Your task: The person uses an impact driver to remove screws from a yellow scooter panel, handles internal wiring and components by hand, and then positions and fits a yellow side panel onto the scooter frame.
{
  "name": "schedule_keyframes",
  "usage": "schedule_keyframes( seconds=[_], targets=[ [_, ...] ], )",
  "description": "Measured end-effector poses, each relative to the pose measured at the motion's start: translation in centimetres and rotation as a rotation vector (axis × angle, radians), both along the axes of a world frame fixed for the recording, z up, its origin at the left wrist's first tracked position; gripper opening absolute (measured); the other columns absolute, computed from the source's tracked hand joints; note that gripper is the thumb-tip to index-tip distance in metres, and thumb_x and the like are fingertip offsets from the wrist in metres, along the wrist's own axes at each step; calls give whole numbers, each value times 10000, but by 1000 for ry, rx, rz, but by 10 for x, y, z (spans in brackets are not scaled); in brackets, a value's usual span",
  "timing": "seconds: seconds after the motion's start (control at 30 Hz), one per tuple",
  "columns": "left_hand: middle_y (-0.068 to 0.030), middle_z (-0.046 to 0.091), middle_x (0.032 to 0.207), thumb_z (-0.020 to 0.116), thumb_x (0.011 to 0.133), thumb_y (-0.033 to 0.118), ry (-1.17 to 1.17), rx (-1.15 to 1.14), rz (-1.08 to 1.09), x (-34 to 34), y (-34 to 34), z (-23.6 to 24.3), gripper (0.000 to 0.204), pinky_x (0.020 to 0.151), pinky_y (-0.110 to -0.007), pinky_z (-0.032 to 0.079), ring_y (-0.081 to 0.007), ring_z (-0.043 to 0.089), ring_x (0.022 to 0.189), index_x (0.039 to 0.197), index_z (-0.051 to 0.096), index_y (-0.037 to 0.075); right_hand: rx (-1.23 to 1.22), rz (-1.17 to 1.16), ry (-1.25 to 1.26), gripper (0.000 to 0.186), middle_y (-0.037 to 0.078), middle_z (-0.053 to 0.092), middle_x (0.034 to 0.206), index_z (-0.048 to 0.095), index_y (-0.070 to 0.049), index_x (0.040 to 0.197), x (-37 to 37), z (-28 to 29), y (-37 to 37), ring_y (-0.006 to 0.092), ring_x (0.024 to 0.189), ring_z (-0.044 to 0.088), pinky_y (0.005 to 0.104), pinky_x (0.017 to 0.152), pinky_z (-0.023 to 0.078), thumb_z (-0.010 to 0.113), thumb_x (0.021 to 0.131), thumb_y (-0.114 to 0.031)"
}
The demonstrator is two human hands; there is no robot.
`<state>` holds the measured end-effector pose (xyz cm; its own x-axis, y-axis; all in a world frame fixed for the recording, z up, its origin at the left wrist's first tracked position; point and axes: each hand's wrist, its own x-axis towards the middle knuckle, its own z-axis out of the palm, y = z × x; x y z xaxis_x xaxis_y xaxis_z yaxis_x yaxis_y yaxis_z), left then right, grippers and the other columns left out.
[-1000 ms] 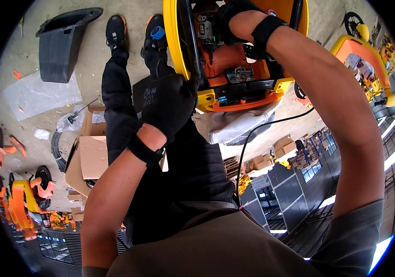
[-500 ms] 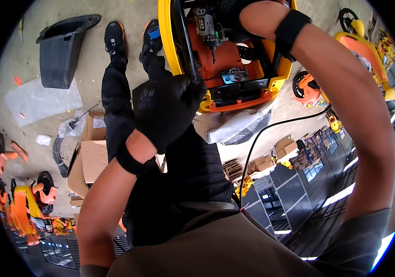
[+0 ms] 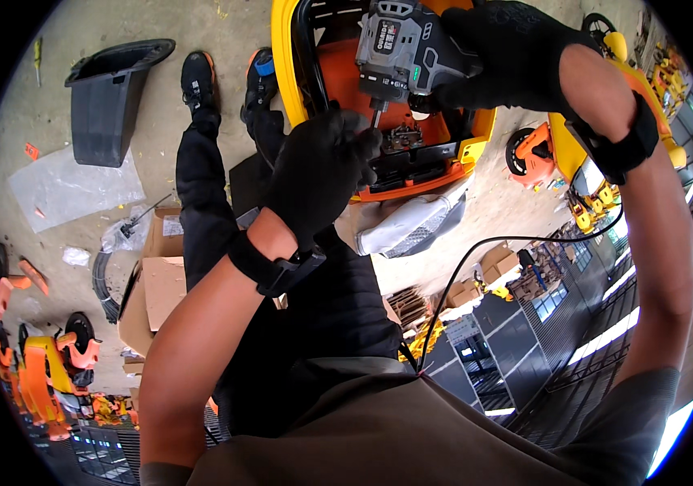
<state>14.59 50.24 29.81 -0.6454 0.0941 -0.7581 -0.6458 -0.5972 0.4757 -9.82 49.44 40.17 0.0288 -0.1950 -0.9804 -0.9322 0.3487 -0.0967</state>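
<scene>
My gloved right hand [image 3: 508, 61] grips a grey and black power drill [image 3: 399, 49], held over an open yellow and orange scooter body [image 3: 472, 150] with its bit [image 3: 378, 112] pointing down. My gloved left hand [image 3: 322, 166] is closed beside the bit's lower end, at the body's near left side. Its fingertips are curled, and what is between them is hidden. Just right of them, inside the orange tray, sits a metal fitting [image 3: 403, 139], partly behind the drill and fingers.
A black plastic bin part [image 3: 99, 121] lies left of my shoes, with a plastic sheet [image 3: 71, 186], cardboard boxes [image 3: 164, 292] and coiled cable [image 3: 105, 283] nearer. Other scooters [image 3: 42, 364] stand at both sides. A grey-white padded item [image 3: 407, 223] lies below the body.
My right hand has lifted the drill nearer the camera, turning its wrist rightward. My left hand's fingers have moved rightward to beside the bit. The view has shifted slightly.
</scene>
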Motion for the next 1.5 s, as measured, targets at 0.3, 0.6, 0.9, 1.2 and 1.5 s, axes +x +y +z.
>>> schedule_keyframes(
  seconds=[0.3,0.6,0.9,1.2,1.5],
  targets=[
    [-25,616,720,578,989,135,21,-48,-42,-5,-5,-10,143,515,-221,451,-68,540,546,990,622,0,-160,-143,133,439,168,692,986,648,-86,1085,3,-25,50,330,945,677,405,836,527,729,816,-424],
    [-28,616,743,569,982,119,-23,-94,136,8,4,-17,133,551,-235,467,-81,562,596,1036,618,7,-134,-109,175,485,169,694,988,618,-68,1102,8,-41,42,349,949,671,418,837,526,704,832,-461],
    [-108,663,900,639,879,33,399,-668,29,24,37,-5,160,729,-347,542,-253,683,824,1035,619,59,-314,224,194,295,137,711,938,686,-90,992,30,-96,50,327,889,691,430,787,551,728,774,-285],
    [-118,618,847,611,865,85,501,-835,-344,27,46,3,129,668,-423,517,-315,660,800,993,594,81,-254,502,185,389,70,738,948,697,-170,1113,50,-145,82,261,857,723,429,674,544,747,757,-319],
    [-104,637,901,597,838,85,515,-827,-491,27,56,-18,175,662,-435,534,-305,671,815,1012,601,98,-90,664,194,519,78,735,1061,620,-168,1293,47,-158,93,257,962,713,435,729,552,686,825,-381]
  ],
)
